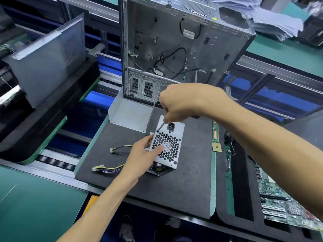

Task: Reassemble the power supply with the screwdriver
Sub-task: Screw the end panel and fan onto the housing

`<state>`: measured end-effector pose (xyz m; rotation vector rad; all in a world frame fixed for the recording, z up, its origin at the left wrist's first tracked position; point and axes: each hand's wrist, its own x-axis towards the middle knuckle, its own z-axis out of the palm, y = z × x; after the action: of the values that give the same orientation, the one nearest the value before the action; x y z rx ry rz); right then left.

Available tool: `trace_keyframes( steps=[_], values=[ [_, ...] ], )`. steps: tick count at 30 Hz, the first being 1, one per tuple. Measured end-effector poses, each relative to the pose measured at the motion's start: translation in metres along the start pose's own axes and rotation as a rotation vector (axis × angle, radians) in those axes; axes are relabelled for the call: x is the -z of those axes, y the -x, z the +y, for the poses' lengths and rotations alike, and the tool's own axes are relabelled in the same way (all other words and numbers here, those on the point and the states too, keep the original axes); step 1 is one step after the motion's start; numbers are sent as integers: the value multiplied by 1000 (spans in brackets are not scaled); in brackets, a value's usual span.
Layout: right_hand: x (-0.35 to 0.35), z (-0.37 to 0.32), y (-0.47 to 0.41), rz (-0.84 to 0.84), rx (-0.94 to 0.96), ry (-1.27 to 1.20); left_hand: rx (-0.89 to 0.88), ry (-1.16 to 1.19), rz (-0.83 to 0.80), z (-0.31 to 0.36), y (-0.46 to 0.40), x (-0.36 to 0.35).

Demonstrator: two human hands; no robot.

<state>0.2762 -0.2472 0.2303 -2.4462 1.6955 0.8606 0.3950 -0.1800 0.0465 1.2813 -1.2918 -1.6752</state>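
The right hand (185,102) hides the screwdriver (161,127) handle; only the shaft shows. The left hand (141,158) covers part of the power supply (167,145), whose cable roots are hidden. The motherboard (286,203), perhaps two boards, is cut off at the right edge.

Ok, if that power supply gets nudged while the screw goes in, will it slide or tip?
The power supply is a boxy metal case sitting flat, so tipping seems unlikely. It probably feels heavy for its size. The dark mat looks grippy, and the left hand rests on the box, so sliding should be slight. Its cables look floppy and would trail.
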Motion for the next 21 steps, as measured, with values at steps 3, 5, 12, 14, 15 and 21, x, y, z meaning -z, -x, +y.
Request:
trace_keyframes(
  steps=[3,5,12,14,15,21],
  values=[
    [3,-3,-4,-47,-25,-9,2,5,8,-1,0,0],
    [2,-6,-5,-31,-40,-24,5,10,7,-2,0,2],
    [-12,-6,0,105,-86,-45,15,99,16,-8,5,4],
    [-17,-7,3,155,-89,-22,18,122,21,-9,6,2],
    [-19,-8,4,172,-77,-16,20,131,24,-9,6,1],
    [-12,-6,-1,83,-37,-93,-6,126,18,-8,9,-1]
  ],
)
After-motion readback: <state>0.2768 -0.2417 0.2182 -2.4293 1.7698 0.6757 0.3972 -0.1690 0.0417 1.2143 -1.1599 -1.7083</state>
